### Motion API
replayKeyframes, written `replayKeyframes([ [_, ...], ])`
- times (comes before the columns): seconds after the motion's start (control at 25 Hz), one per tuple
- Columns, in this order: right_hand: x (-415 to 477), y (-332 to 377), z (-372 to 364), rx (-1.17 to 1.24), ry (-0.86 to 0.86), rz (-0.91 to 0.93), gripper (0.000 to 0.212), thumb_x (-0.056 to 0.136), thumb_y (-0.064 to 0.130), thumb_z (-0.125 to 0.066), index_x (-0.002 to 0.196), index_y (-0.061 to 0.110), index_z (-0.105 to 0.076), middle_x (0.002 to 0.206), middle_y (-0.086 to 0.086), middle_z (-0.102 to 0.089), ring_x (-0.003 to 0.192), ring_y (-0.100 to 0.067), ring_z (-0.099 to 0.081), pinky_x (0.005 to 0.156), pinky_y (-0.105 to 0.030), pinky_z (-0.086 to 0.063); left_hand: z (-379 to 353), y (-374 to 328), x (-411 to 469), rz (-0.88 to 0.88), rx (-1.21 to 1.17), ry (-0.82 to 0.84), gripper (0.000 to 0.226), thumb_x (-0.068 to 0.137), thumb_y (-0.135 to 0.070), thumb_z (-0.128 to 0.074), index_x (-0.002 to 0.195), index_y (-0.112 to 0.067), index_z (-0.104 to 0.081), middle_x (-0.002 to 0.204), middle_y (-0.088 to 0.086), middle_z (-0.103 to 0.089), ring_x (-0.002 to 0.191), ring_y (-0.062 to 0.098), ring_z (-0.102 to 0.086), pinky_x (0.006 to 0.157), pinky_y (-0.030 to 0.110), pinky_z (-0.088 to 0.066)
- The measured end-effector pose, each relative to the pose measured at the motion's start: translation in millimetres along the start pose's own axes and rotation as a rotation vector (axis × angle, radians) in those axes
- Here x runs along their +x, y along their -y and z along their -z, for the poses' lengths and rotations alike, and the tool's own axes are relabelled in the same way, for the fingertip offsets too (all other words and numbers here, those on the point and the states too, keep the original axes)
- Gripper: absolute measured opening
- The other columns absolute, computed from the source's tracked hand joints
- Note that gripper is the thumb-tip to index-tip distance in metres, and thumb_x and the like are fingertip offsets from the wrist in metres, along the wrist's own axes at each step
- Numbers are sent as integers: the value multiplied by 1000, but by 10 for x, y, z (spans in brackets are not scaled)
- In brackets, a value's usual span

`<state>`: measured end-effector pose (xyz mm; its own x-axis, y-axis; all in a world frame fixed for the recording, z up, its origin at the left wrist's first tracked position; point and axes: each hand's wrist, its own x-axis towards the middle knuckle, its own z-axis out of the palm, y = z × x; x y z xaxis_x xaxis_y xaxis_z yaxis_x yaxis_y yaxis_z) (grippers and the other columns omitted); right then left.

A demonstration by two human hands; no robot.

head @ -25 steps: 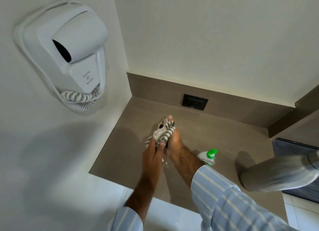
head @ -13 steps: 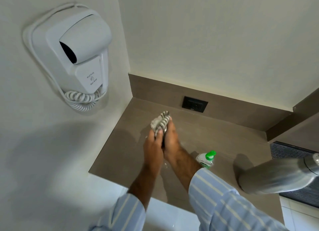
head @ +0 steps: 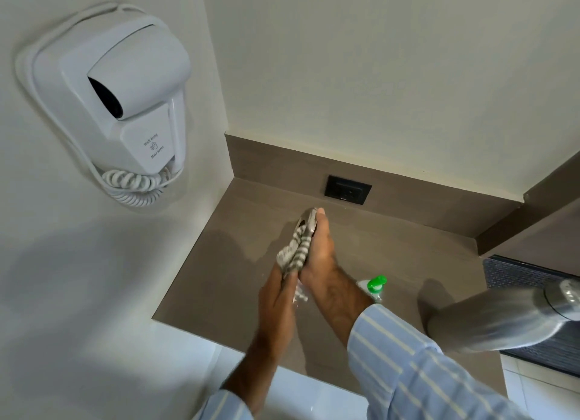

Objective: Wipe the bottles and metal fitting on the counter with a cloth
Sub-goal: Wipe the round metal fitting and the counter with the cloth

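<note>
A small shiny metal fitting (head: 309,219) is gripped in the closed fingers of the right hand (head: 317,256), only its rounded tip showing above the fingertips; the rest is hidden by the palm and the wrapping. A grey-and-white striped cloth (head: 295,253) is bunched against the fitting's left side and is pinched at its lower end by the curled fingers of the left hand (head: 277,297). Both hands are held together above the brown stone counter (head: 238,262), and the fitting appears lifted clear of it, though contact underneath cannot be told.

Just beside the right forearm, a clear plastic bottle with a green pump cap (head: 375,286) stands on the counter, partly hidden by the striped blue shirt sleeve (head: 417,360). Further right, a brushed steel bottle (head: 489,319) is seen tilted across the counter's edge, blurred. A black wall socket (head: 347,189) is set in the backsplash, and a white wall-hung hair dryer (head: 125,106) is mounted on the left wall.

The fitting is judged to be the item being wiped at this step. The next move calls for the cloth to be drawn along the metal while the fitting is turned in the right hand, then for it to be set down and a bottle taken up.
</note>
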<state>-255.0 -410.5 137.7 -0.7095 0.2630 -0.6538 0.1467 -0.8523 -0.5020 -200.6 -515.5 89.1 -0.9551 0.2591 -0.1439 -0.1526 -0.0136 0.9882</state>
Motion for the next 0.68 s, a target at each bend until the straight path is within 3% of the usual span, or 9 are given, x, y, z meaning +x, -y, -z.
replayKeyframes([
  [0.08,-15,153,-17,62,-52,29,57,97,61,-50,106,9,-69,100,-15,-71,84,-24,-64,74,-36,-52,227,247,38,23,212,-56,40,96,-36,-54,125,-12,-67,114,5,-77,108,23,-73,92,35,-58],
  [0.16,9,262,-16,110,-62,111,61,97,57,-52,138,13,-60,136,-15,-64,117,-26,-62,96,-37,-52,514,505,312,107,382,-266,42,99,-36,-52,123,-5,-66,117,22,-74,106,38,-71,93,46,-56],
  [0.24,50,358,-11,138,-55,139,64,97,57,-53,146,16,-54,144,-14,-59,131,-28,-56,110,-42,-46,749,650,591,84,451,-366,41,100,-35,-47,127,-10,-64,122,18,-73,108,38,-70,92,49,-56],
  [0.32,83,478,64,158,-60,168,63,97,56,-54,146,17,-55,141,-14,-61,130,-28,-56,115,-46,-42,850,816,770,11,675,-309,36,98,-31,-50,125,-13,-65,123,13,-73,112,35,-68,94,49,-55],
  [0.44,135,604,247,190,-78,160,66,93,58,-58,144,16,-56,137,-15,-64,128,-29,-59,113,-48,-43,708,1123,840,50,1126,-220,31,93,-29,-61,117,-13,-71,129,16,-70,122,39,-61,100,59,-44],
  [0.56,247,686,431,189,-61,160,71,89,60,-62,144,15,-56,136,-15,-65,124,-29,-61,108,-48,-47,323,1295,1098,-68,1232,-40,40,91,-38,-51,116,-15,-74,134,17,-67,126,42,-60,101,67,-39],
  [0.68,298,747,510,172,-32,164,72,89,60,-61,142,12,-57,137,-16,-64,126,-30,-59,112,-48,-44,-79,1286,1378,-229,1314,252,37,93,-34,-62,128,-24,-69,151,10,-55,143,39,-46,113,67,-27],
])
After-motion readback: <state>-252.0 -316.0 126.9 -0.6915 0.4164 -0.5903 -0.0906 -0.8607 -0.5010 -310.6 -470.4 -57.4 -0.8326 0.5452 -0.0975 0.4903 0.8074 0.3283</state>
